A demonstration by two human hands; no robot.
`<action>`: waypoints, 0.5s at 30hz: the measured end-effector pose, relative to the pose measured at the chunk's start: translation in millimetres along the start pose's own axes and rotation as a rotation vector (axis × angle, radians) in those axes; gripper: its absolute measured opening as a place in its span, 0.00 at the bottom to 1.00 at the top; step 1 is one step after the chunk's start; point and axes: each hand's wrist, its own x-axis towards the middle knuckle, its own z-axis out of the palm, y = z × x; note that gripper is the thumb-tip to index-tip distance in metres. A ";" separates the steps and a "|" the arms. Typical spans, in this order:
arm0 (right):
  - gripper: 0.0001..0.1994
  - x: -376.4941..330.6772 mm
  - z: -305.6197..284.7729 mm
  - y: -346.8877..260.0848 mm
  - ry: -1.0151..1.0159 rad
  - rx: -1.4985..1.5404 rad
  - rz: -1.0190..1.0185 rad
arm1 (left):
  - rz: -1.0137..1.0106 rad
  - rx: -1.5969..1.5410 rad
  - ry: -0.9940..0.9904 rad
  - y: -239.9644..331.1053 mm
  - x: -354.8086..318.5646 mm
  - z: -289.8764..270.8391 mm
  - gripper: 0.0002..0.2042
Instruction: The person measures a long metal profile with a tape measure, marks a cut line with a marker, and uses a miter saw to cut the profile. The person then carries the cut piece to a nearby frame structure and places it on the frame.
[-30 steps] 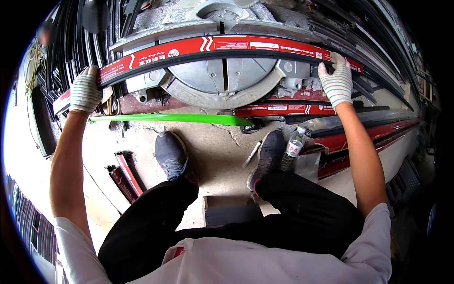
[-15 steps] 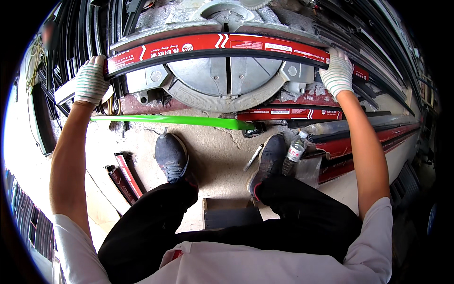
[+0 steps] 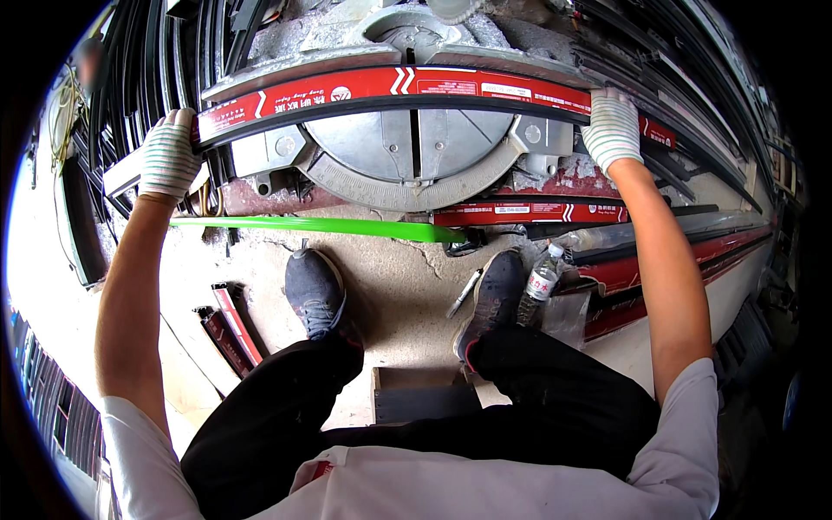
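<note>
A long metal profile (image 3: 373,90) with red printed film on its face and a dark lower edge lies across the grey miter saw base (image 3: 347,143), close against its fence. My left hand (image 3: 171,156), in a white glove with thin stripes, is closed around the profile's left part. In a matching glove, my right hand (image 3: 614,130) grips the profile farther right, and a short red stretch shows beyond it. The undersides of both grips are hidden. The saw's dark slot runs under the middle of the profile. At the top edge, part of the blade (image 3: 454,9) shows.
A bright green strip (image 3: 321,227) lies in front of the saw. Near my right shoe are a marker (image 3: 464,293) and a water bottle (image 3: 539,282). Short red offcuts (image 3: 236,325) lie left of my feet. Dark profiles (image 3: 165,61) are stacked at both sides.
My right hand has slid slightly left along the profile, and my left hand has shifted a little. Against the saw, the profile looks the same. The whole view has moved slightly.
</note>
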 end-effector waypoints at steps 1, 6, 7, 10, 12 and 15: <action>0.30 0.4 -0.7 -0.5 -0.023 0.007 0.006 | -0.014 -0.005 -0.023 0.9 0.3 -1.8 0.17; 0.32 0.4 -5.4 -1.6 -0.064 0.009 0.020 | 0.035 -0.051 -0.067 24.6 10.9 -16.0 0.25; 0.31 0.7 -6.1 -2.3 -0.070 0.009 0.022 | 0.063 -0.057 -0.081 31.7 14.1 -17.2 0.25; 0.31 0.9 -4.9 -1.3 -0.071 0.005 0.023 | 0.010 -0.076 -0.121 43.3 22.5 -11.9 0.25; 0.31 0.3 -2.1 -1.1 -0.048 0.000 0.015 | 0.008 -0.095 -0.101 45.0 23.9 -13.2 0.22; 0.30 1.8 -1.1 -1.0 -0.059 0.015 0.047 | -0.025 -0.088 -0.110 52.9 25.8 -19.9 0.20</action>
